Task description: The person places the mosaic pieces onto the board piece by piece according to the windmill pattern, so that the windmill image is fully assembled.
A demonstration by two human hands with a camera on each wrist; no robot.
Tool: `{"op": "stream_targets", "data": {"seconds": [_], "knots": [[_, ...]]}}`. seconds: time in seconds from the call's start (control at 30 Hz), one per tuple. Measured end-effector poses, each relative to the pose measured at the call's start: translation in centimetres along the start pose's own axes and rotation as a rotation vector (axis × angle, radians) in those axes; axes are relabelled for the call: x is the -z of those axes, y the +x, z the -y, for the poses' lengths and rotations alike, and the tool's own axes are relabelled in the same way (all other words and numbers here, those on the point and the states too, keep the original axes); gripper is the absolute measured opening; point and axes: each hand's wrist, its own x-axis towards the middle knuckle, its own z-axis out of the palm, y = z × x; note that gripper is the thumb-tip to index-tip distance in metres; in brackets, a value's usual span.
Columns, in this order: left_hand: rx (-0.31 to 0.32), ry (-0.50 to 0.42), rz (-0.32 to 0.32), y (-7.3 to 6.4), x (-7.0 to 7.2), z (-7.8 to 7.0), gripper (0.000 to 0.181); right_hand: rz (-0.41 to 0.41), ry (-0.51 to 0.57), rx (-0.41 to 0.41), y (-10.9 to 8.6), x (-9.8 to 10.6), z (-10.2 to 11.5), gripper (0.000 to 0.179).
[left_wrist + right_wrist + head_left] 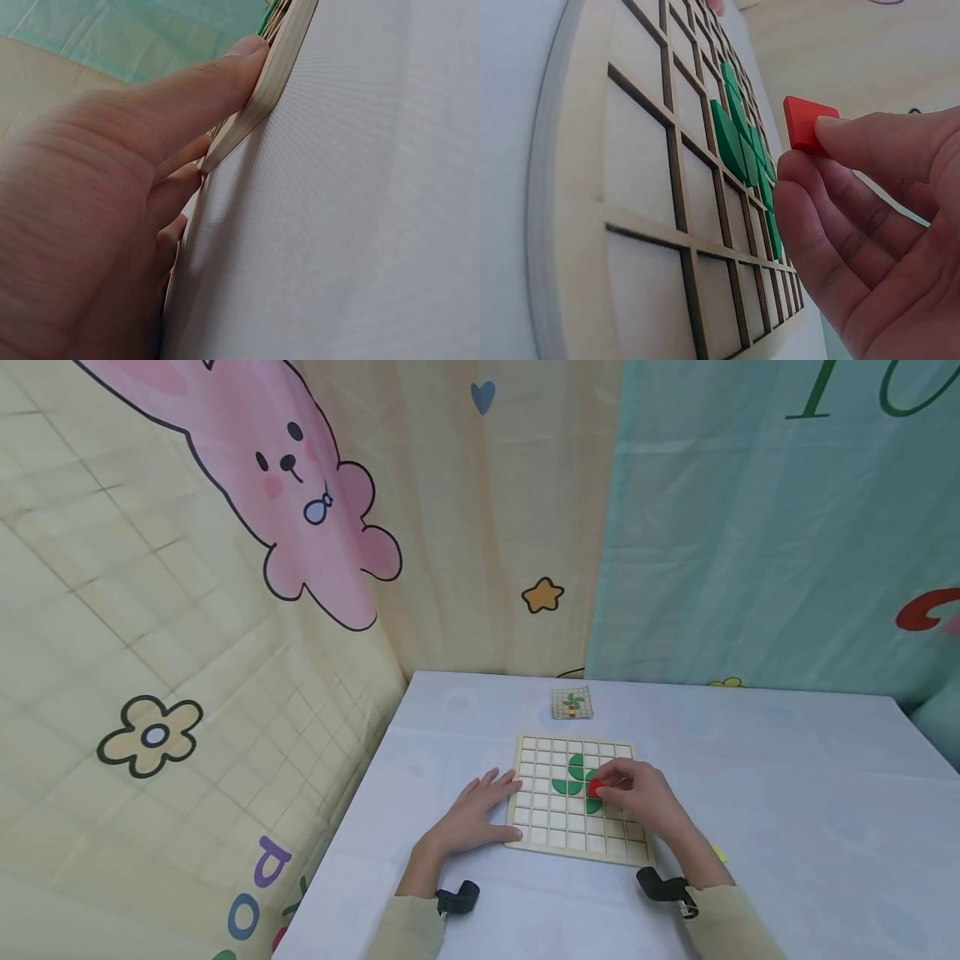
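Observation:
A wooden grid board (547, 839) lies on the white table, its squares divided by thin raised strips. Several green rounded pieces (567, 787) sit in cells near its middle. My right hand (639, 791) pinches a red square tile (802, 124) between thumb and fingers above the board; in the right wrist view the tile is clear of the grid. My left hand (476, 814) lies with fingers spread at the board's left edge. The left wrist view shows its thumb (217, 79) touching the wooden rim (274, 82).
Behind the board lies a small square pattern card (572, 702) with a green and yellow picture on a grid. Something yellow (720, 853) is partly hidden by the right forearm. Printed curtains hang behind and left of the table (810, 793).

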Motion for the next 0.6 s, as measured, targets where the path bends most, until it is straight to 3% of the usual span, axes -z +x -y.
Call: {"op": "stream_targets", "data": {"seconds": [0.3,0.6], "knots": [[-0.003,0.008,0.000,0.0,-0.1,0.1,0.084,0.031,0.002,0.016,0.0,-1.5,0.0,0.016],[0.009,0.008,0.005,0.0,-0.1,0.1,0.085,0.020,-0.070,0.059,0.3,-2.7,-0.1,0.017]]}}
